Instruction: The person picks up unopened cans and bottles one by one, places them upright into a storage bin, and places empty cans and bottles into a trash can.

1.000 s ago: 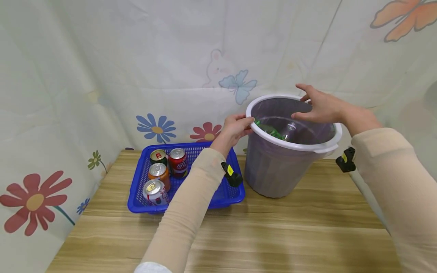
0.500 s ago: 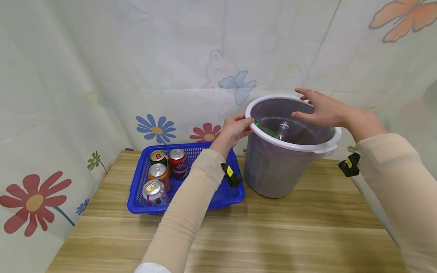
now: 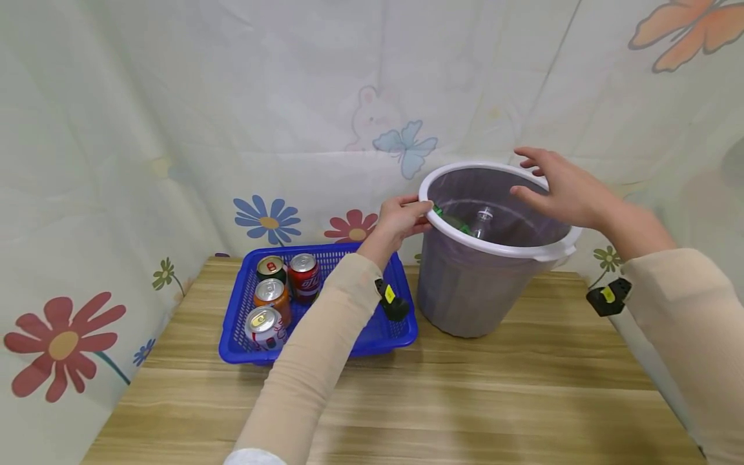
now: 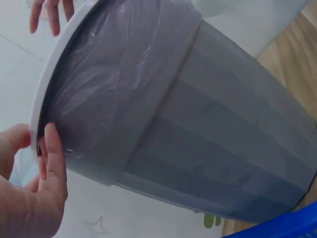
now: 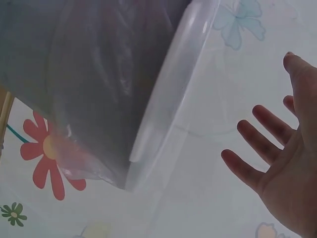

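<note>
A grey trash can (image 3: 471, 290) with a white rim and a thin plastic liner (image 4: 124, 64) stands on the wooden table. My left hand (image 3: 402, 219) pinches the rim on its left side, thumb on one face and fingers on the other, as the left wrist view shows. Inside the can lie a clear plastic bottle (image 3: 482, 223) and something with green parts, mostly hidden by the near rim. My right hand (image 3: 566, 187) hangs over the right part of the opening, fingers spread and holding nothing. In the right wrist view it is apart from the rim (image 5: 168, 89).
Left of the can sits a blue plastic basket (image 3: 349, 354). In it stand several drink cans, among them a red can (image 3: 304, 278), an orange can (image 3: 271, 298) and a white can (image 3: 265, 328). A patterned curtain (image 3: 279, 97) hangs behind the table (image 3: 465, 400).
My right hand has drawn back slightly to the right over the can. The bottle inside has shifted a little left, and less green shows. My left hand stays on the rim.
</note>
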Demonstrator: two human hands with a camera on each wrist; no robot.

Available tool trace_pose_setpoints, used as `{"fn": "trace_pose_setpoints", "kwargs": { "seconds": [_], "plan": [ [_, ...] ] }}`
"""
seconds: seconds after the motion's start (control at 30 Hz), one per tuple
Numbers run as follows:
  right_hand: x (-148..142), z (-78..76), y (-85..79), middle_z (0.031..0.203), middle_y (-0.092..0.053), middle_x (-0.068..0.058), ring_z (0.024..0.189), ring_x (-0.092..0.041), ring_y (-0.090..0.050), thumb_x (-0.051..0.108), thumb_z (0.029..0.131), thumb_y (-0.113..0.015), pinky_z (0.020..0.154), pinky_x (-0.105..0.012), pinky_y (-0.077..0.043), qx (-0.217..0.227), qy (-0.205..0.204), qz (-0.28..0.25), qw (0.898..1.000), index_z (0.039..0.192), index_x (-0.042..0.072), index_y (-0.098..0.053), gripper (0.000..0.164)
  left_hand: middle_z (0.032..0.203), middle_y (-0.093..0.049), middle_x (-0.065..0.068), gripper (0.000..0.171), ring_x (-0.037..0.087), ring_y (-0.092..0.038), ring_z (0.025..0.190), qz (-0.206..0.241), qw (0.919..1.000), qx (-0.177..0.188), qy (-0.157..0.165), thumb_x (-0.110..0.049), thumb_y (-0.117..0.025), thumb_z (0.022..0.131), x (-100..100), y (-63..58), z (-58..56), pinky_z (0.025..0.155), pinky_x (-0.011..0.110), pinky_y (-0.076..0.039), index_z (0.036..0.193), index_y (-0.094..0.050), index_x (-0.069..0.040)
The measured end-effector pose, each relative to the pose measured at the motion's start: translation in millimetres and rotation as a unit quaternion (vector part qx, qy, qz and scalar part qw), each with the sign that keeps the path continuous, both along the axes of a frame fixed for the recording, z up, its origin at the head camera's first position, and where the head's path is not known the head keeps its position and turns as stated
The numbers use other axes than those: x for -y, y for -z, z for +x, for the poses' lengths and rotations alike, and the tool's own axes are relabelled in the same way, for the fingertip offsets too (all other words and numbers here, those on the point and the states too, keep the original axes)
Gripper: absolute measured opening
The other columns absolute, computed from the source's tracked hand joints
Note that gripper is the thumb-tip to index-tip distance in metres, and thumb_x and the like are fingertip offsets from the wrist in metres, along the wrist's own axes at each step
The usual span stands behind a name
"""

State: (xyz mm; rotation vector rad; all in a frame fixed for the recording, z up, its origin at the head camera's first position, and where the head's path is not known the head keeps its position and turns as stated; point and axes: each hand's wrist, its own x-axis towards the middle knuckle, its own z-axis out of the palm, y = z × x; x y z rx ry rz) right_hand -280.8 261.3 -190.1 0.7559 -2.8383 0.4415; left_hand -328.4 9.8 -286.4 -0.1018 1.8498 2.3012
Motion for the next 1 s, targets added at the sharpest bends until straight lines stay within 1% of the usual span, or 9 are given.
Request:
{"fn": "trace_pose_setpoints", "kwargs": {
  "seconds": [0.13, 0.27, 0.37, 0.47, 0.53, 0.67, 0.83, 1.0],
  "plan": [
    [-4.4, 3.1, 6.2, 0.134, -0.04, -0.026, 0.117, -0.045, -0.042, 0.032, 0.093, -0.052, 0.093, -0.059, -0.034, -0.019, 0.005, -0.011, 1.0, 0.146, 0.006, -0.019, 0.068, 0.096, -0.064, 0.011, 0.046, 0.016, -0.065, 0.068, -0.032, 0.9993, -0.018, -0.008, -0.015, -0.068, 0.083, 1.1, -1.7, 2.9, 0.066, 0.027, -0.056, 0.124, -0.051, -0.004],
    [-9.0, 5.3, 12.1, 0.132, -0.042, -0.026, 0.116, -0.045, -0.044, 0.031, 0.093, -0.052, 0.092, -0.059, -0.035, -0.032, 0.01, -0.011, 0.999, 0.144, 0.005, -0.023, 0.065, 0.097, -0.064, 0.012, 0.045, 0.017, -0.066, 0.071, -0.064, 0.9967, -0.05, -0.011, -0.017, -0.068, 0.084, 1.3, 0.4, 4.6, 0.067, 0.03, -0.057, 0.124, -0.051, -0.004],
    [-12.3, 6.0, 16.3, 0.129, -0.043, -0.026, 0.114, -0.044, -0.044, 0.029, 0.093, -0.053, 0.091, -0.059, -0.035, -0.042, 0.011, -0.007, 0.999, 0.142, 0.004, -0.028, 0.061, 0.099, -0.064, 0.012, 0.044, 0.019, -0.067, 0.073, -0.09, 0.993, -0.075, -0.019, -0.019, -0.068, 0.083, 1.2, 2.1, 5.2, 0.067, 0.031, -0.057, 0.121, -0.052, -0.004],
    [-15.9, 7.4, 21.2, 0.128, -0.044, -0.025, 0.113, -0.043, -0.045, 0.027, 0.093, -0.053, 0.089, -0.059, -0.036, -0.055, 0.014, 0.0, 0.998, 0.139, 0.002, -0.034, 0.056, 0.101, -0.063, 0.012, 0.045, 0.02, -0.067, 0.073, -0.124, 0.9878, -0.091, -0.023, -0.022, -0.069, 0.082, 1.6, 1.1, 5.7, 0.063, 0.03, -0.057, 0.12, -0.053, -0.005],
    [-17.8, 8.5, 24.2, 0.127, -0.044, -0.025, 0.112, -0.043, -0.045, 0.026, 0.093, -0.054, 0.088, -0.058, -0.037, -0.063, 0.016, 0.002, 0.998, 0.136, 0.001, -0.037, 0.053, 0.101, -0.061, 0.011, 0.046, 0.019, -0.067, 0.073, -0.162, 0.9811, -0.105, -0.021, -0.026, -0.07, 0.082, 2.8, -0.2, 5.8, 0.059, 0.027, -0.056, 0.121, -0.053, -0.006],
    [-20.0, 12.1, 28.8, 0.124, -0.045, -0.025, 0.109, -0.041, -0.046, 0.026, 0.092, -0.055, 0.084, -0.058, -0.038, -0.072, 0.022, 0.01, 0.997, 0.132, 0.001, -0.043, 0.048, 0.099, -0.06, 0.01, 0.047, 0.019, -0.066, 0.074, -0.228, 0.9642, -0.135, -0.005, -0.031, -0.068, 0.083, 8.0, -2.8, 6.4, 0.057, 0.024, -0.055, 0.121, -0.053, -0.008],
    [-18.3, 18.9, 31.4, 0.121, -0.046, -0.024, 0.105, -0.04, -0.047, 0.026, 0.092, -0.055, 0.08, -0.057, -0.04, -0.085, 0.019, 0.015, 0.996, 0.128, 0.004, -0.048, 0.043, 0.093, -0.061, 0.009, 0.042, 0.022, -0.066, 0.071, -0.265, 0.9491, -0.17, 0.014, -0.028, -0.066, 0.085, 19.4, -4.2, 9.3, 0.057, 0.024, -0.055, 0.12, -0.054, -0.008],
    [-15.6, 27.5, 34.4, 0.118, -0.05, -0.022, 0.101, -0.038, -0.048, 0.021, 0.09, -0.057, 0.079, -0.054, -0.04, -0.109, 0.009, 0.01, 0.994, 0.122, 0.004, -0.054, 0.036, 0.087, -0.06, 0.007, 0.039, 0.018, -0.063, 0.064, -0.306, 0.9335, -0.185, 0.026, -0.026, -0.065, 0.085, 32.8, -3.9, 15.9, 0.057, 0.024, -0.055, 0.118, -0.056, -0.007]
  ]
}}
